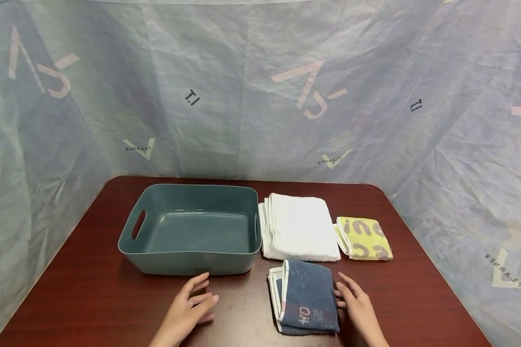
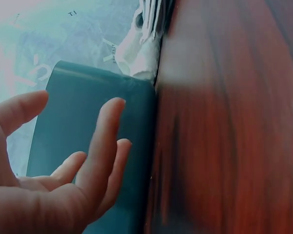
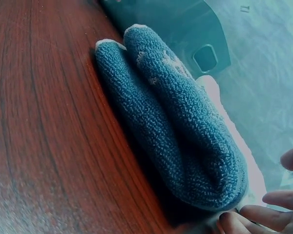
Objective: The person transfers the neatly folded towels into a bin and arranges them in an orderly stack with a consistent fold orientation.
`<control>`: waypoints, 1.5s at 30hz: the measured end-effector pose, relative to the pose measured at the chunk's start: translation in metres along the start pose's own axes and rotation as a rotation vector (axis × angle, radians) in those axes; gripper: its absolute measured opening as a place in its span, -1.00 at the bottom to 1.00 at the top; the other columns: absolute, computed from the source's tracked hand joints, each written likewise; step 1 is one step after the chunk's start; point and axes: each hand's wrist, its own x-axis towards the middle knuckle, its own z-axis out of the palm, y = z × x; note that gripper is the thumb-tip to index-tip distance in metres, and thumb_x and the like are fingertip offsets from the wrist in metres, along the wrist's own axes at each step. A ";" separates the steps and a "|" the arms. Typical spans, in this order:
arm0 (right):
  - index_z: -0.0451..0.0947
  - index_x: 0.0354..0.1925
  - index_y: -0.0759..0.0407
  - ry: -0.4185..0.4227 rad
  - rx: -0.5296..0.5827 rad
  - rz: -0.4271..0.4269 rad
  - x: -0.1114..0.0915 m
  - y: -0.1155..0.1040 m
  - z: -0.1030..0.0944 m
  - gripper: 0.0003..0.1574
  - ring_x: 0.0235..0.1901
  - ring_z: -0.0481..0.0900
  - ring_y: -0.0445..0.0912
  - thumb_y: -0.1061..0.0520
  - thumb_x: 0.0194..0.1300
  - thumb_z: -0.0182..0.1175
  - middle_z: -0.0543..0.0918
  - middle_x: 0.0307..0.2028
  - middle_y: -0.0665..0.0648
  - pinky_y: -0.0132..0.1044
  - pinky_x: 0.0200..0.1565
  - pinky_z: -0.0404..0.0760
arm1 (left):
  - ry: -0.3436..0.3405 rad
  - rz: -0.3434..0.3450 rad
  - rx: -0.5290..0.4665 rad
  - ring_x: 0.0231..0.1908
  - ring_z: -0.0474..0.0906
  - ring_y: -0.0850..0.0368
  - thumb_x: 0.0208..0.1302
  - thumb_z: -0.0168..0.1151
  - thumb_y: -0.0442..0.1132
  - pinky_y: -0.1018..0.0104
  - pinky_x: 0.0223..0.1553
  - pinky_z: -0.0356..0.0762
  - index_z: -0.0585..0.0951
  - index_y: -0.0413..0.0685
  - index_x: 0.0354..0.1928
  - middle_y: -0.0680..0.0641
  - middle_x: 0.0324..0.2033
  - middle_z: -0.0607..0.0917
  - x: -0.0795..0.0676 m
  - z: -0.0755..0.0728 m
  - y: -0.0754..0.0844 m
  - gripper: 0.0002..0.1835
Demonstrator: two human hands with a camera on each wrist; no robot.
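Note:
A folded dark blue towel (image 1: 308,296) with white edging lies near the front of the table. Just off its right side is my right hand (image 1: 356,303), fingers loosely bent, fingertips close to the folded edge. The right wrist view shows the thick fold of the blue towel (image 3: 176,122) with the fingertips by its end. My left hand (image 1: 188,306) hovers in front of a teal plastic basin (image 1: 191,262), holding nothing, its fingers relaxed and spread. In the left wrist view, the left hand (image 2: 73,180) overlaps the basin's outer wall (image 2: 78,112).
Right of the basin lies a folded white towel (image 1: 301,226), close against it. Farther right is a smaller folded yellow towel (image 1: 366,238) with grey lettering. Everything sits on a dark red-brown wooden table (image 1: 91,289). Printed grey fabric (image 1: 226,120) hangs behind and around it.

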 end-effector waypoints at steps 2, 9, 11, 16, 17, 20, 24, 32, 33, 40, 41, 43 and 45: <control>0.22 0.29 0.34 0.000 0.001 -0.002 0.000 0.000 0.000 -0.39 -0.09 0.55 0.08 0.00 0.44 -0.06 0.44 0.08 0.44 -0.21 -0.24 0.61 | -0.024 0.000 -0.047 0.06 0.41 -0.16 0.22 0.24 -0.26 0.04 -0.24 0.59 0.18 -0.22 0.33 -0.39 0.22 0.20 0.002 0.001 0.000 -0.31; 0.22 0.29 0.34 -0.005 0.035 0.010 0.000 -0.001 0.001 -0.40 -0.12 0.56 0.04 0.01 0.43 -0.05 0.40 0.13 0.42 -0.26 -0.25 0.60 | -0.071 0.009 -0.088 0.00 0.47 -0.07 0.24 0.22 -0.26 0.02 -0.22 0.58 0.13 -0.27 0.34 -0.43 0.21 0.18 0.006 0.008 -0.004 -0.29; 0.22 0.29 0.34 -0.006 0.042 0.017 0.000 -0.001 0.001 -0.39 -0.13 0.56 0.01 0.01 0.43 -0.05 0.39 0.14 0.41 -0.28 -0.25 0.60 | -0.075 0.009 -0.083 0.00 0.47 -0.07 0.23 0.22 -0.26 0.02 -0.22 0.59 0.13 -0.26 0.35 -0.43 0.22 0.19 0.008 0.011 -0.005 -0.29; 0.21 0.30 0.34 -0.013 0.050 0.032 0.001 0.000 0.001 -0.37 -0.14 0.57 -0.01 -0.02 0.43 -0.05 0.38 0.16 0.40 -0.27 -0.26 0.59 | -0.086 0.003 -0.086 0.01 0.46 -0.08 0.23 0.23 -0.25 0.01 -0.22 0.58 0.13 -0.24 0.35 -0.43 0.22 0.19 0.012 0.016 -0.006 -0.28; 0.21 0.30 0.34 -0.015 0.050 0.035 0.001 0.000 0.001 -0.36 -0.14 0.57 0.00 -0.03 0.43 -0.05 0.38 0.16 0.40 -0.27 -0.26 0.59 | -0.093 0.001 -0.086 0.01 0.45 -0.08 0.23 0.23 -0.24 0.01 -0.22 0.58 0.13 -0.24 0.35 -0.44 0.22 0.18 0.013 0.017 -0.006 -0.27; 0.20 0.30 0.35 -0.025 0.051 0.044 0.002 0.001 0.001 -0.32 -0.12 0.57 0.01 -0.07 0.43 -0.06 0.37 0.17 0.40 -0.25 -0.26 0.59 | -0.124 -0.003 -0.089 0.02 0.44 -0.09 0.24 0.23 -0.22 0.00 -0.21 0.58 0.12 -0.25 0.36 -0.45 0.22 0.16 0.016 0.020 -0.005 -0.27; 0.19 0.30 0.36 -0.034 0.059 0.054 0.003 0.001 0.001 -0.29 -0.11 0.56 0.02 -0.10 0.42 -0.06 0.37 0.17 0.41 -0.24 -0.25 0.59 | -0.160 -0.009 -0.088 0.04 0.43 -0.11 0.24 0.23 -0.20 -0.01 -0.20 0.57 0.11 -0.26 0.36 -0.46 0.23 0.15 0.018 0.024 -0.004 -0.26; 0.21 0.29 0.34 -0.027 0.086 0.086 0.003 0.001 0.000 -0.32 -0.13 0.56 -0.04 -0.08 0.41 -0.04 0.37 0.17 0.40 -0.22 -0.24 0.59 | -0.179 -0.009 -0.105 0.04 0.41 -0.11 0.24 0.22 -0.21 0.01 -0.20 0.58 0.12 -0.31 0.34 -0.46 0.21 0.17 0.021 0.035 -0.006 -0.27; 0.21 0.29 0.34 -0.027 0.090 0.090 0.003 0.001 0.000 -0.33 -0.13 0.56 -0.04 -0.06 0.41 -0.03 0.38 0.17 0.40 -0.22 -0.23 0.59 | -0.181 -0.008 -0.107 0.04 0.41 -0.10 0.24 0.22 -0.21 0.01 -0.21 0.58 0.13 -0.31 0.34 -0.47 0.21 0.17 0.021 0.036 -0.007 -0.28; 0.18 0.30 0.37 -0.041 0.089 0.091 0.005 0.004 0.001 -0.39 -0.17 0.57 -0.02 0.09 0.41 -0.04 0.40 0.13 0.43 -0.21 -0.25 0.59 | -0.196 0.017 -0.146 0.04 0.39 -0.09 0.25 0.19 -0.26 -0.01 -0.22 0.58 0.14 -0.36 0.32 -0.48 0.19 0.19 0.024 0.051 -0.012 -0.31; 0.17 0.31 0.37 -0.043 0.094 0.093 0.005 0.004 0.001 -0.40 -0.18 0.57 -0.02 0.11 0.41 -0.05 0.38 0.14 0.44 -0.21 -0.25 0.59 | -0.196 0.017 -0.150 0.03 0.40 -0.09 0.24 0.19 -0.27 0.00 -0.22 0.58 0.14 -0.36 0.32 -0.48 0.19 0.19 0.024 0.053 -0.012 -0.32; 0.17 0.31 0.38 -0.044 0.105 0.097 0.005 0.005 0.002 -0.41 -0.21 0.58 -0.03 0.13 0.41 -0.06 0.37 0.16 0.44 -0.22 -0.26 0.58 | -0.200 0.021 -0.155 0.02 0.40 -0.08 0.24 0.18 -0.29 0.00 -0.23 0.58 0.15 -0.36 0.31 -0.48 0.19 0.19 0.025 0.056 -0.014 -0.33; 0.16 0.31 0.38 -0.045 0.115 0.100 0.005 0.005 0.003 -0.41 -0.22 0.59 -0.03 0.14 0.41 -0.07 0.38 0.15 0.44 -0.22 -0.27 0.58 | -0.201 0.021 -0.155 0.01 0.42 -0.07 0.23 0.19 -0.29 0.01 -0.24 0.59 0.15 -0.37 0.31 -0.47 0.18 0.20 0.026 0.059 -0.015 -0.33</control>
